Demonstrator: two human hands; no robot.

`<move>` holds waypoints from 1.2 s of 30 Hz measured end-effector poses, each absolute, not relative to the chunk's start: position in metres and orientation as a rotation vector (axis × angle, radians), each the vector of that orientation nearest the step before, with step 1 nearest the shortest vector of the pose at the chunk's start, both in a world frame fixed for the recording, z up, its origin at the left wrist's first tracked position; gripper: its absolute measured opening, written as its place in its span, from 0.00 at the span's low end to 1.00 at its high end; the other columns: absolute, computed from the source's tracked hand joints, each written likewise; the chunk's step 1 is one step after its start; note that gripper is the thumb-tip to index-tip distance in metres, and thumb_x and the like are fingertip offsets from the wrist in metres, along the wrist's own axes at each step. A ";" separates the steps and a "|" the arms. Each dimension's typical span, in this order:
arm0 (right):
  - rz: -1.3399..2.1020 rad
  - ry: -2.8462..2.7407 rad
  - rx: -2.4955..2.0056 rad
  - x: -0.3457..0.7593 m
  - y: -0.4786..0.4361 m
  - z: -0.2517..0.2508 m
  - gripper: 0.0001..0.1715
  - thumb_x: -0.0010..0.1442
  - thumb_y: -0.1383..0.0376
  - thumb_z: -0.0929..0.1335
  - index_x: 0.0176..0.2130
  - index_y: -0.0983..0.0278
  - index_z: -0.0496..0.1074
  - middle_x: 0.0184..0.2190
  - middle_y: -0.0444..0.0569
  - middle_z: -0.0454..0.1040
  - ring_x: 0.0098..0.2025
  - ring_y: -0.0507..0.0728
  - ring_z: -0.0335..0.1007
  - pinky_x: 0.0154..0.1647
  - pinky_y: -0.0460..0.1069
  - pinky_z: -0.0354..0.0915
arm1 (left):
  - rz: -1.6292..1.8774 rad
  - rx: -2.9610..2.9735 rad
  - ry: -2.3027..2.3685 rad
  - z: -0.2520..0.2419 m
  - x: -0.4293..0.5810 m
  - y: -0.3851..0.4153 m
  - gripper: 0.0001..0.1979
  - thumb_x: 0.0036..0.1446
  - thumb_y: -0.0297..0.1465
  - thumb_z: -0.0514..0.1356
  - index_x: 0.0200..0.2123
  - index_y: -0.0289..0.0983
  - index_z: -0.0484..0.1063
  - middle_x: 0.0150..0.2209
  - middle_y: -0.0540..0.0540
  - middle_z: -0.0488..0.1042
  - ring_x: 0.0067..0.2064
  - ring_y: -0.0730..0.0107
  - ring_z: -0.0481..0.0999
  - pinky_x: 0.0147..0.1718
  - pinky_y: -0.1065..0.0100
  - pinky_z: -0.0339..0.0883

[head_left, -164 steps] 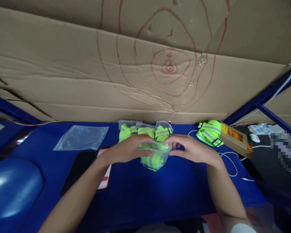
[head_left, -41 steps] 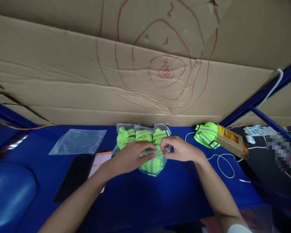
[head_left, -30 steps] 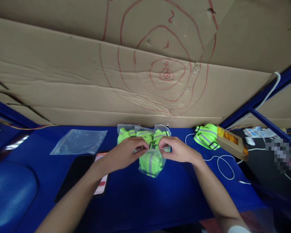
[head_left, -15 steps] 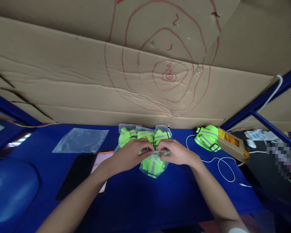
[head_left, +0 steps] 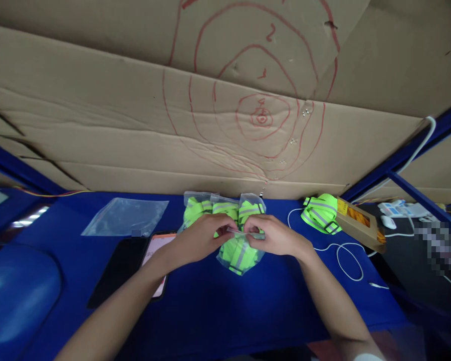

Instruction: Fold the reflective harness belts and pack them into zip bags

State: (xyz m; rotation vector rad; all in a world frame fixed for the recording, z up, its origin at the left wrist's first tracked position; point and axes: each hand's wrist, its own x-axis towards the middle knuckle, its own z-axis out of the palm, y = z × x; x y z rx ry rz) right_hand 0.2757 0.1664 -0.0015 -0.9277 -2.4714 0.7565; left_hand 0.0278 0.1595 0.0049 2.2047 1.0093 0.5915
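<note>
Between my hands hangs a clear plastic bag (head_left: 239,254) with a folded neon-green reflective strap inside. My left hand (head_left: 210,234) pinches the left part of its top edge. At the right part of that edge, my right hand (head_left: 272,234) closes thumb and fingers on the plastic. Just behind them, several similar bags (head_left: 224,207) of green straps lie in a row, partly covered by my hands. A loose green reflective strap bundle (head_left: 322,214) with black buckles rests further right, outside any bag.
A flat clear bag (head_left: 126,216) lies at the left, near a phone (head_left: 160,260) and a black flat object (head_left: 116,273). At the right are a cardboard box (head_left: 361,224) and a white cable (head_left: 349,263). A cardboard wall (head_left: 116,115) with red rings stands behind the blue table (head_left: 225,321).
The bag's top edge has tilted slightly, and the bag has shifted a little to the right. Both hands keep their pinch on it with small finger movements.
</note>
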 end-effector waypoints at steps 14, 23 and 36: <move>0.739 -2.465 -0.914 0.279 0.168 0.002 0.06 0.66 0.63 0.70 0.43 0.61 0.72 0.34 0.43 0.71 0.35 0.51 0.67 0.39 0.46 0.61 | 0.694 2.075 1.045 0.001 0.032 0.165 0.07 0.66 0.33 0.61 0.38 0.37 0.77 0.36 0.50 0.80 0.35 0.71 0.79 0.36 0.71 0.69; 0.667 -2.399 -0.876 0.271 0.172 -0.007 0.10 0.69 0.59 0.71 0.39 0.63 0.72 0.31 0.43 0.71 0.33 0.50 0.67 0.37 0.45 0.60 | 0.724 2.228 1.046 -0.004 0.039 0.160 0.07 0.67 0.29 0.56 0.38 0.37 0.74 0.37 0.49 0.76 0.35 0.71 0.74 0.37 0.70 0.65; 0.727 -2.418 -0.873 0.274 0.170 -0.007 0.08 0.69 0.59 0.70 0.40 0.62 0.73 0.29 0.41 0.69 0.30 0.49 0.64 0.34 0.44 0.58 | 0.656 2.363 1.063 -0.004 0.035 0.160 0.07 0.70 0.29 0.56 0.41 0.38 0.75 0.38 0.49 0.77 0.37 0.70 0.75 0.37 0.69 0.61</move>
